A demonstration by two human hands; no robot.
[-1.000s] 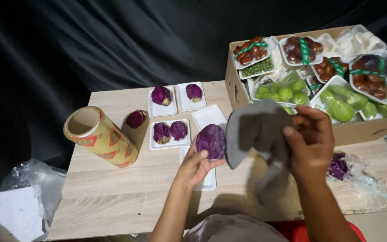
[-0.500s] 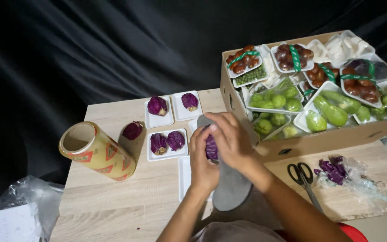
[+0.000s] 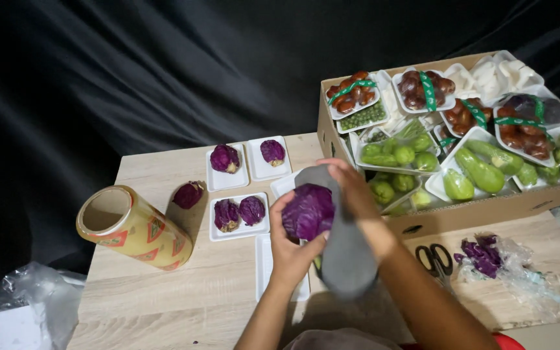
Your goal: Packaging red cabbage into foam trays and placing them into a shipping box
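My left hand (image 3: 291,249) grips a purple cabbage (image 3: 308,210) from below, held above a white foam tray (image 3: 265,272). My right hand (image 3: 351,188) presses a grey cloth (image 3: 345,256) against the cabbage's right side; the cloth hangs down over my forearm. Several small purple cabbages sit close by: two share a tray (image 3: 240,212), two lie on separate trays (image 3: 226,159) (image 3: 272,152), and one rests loose on the table (image 3: 188,194).
A roll of cling film (image 3: 134,228) lies at the left. A cardboard box (image 3: 487,207) of wrapped vegetable trays fills the right. Scissors (image 3: 437,260) and a plastic bag with purple leaf scraps (image 3: 487,258) lie before it. A white bag (image 3: 21,311) sits bottom left.
The cabbage rose off the tray into my left hand. My right hand brought the grey cloth from the right onto the cabbage.
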